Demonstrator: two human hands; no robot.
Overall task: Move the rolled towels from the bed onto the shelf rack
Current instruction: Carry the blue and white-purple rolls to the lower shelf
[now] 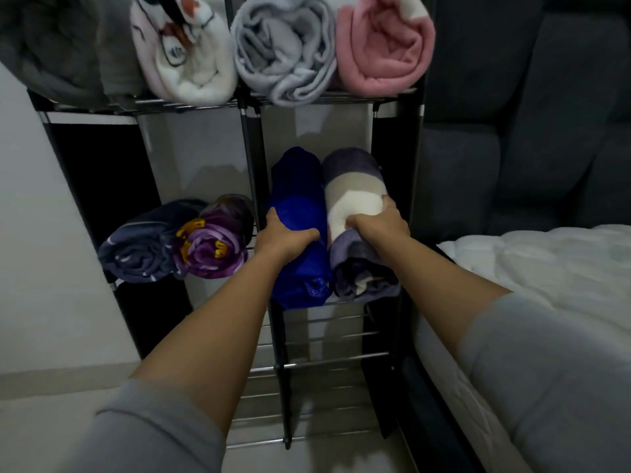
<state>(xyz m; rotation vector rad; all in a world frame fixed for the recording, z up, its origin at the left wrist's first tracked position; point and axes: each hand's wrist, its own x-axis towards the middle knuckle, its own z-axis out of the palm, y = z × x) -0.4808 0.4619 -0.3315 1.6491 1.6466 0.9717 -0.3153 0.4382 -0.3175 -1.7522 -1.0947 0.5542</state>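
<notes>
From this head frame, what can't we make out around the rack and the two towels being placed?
- Far ends of the blue towel and striped towel: lost in the dark shelf bay.
- Palms and fingertips of left hand and right hand: wrapped around the rolls.
- Grey bundle, top shelf: cut by the left and top edges.
- Bed: cut by the right edge, so remaining towels are unknown.
- Rack feet: behind the arms.

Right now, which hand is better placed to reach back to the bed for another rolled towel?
Right, probably. The right hand, its grip on the purple-and-cream striped rolled towel, is on the side of the white quilted bed. The left hand grips the royal-blue rolled towel, farther from it.
</notes>
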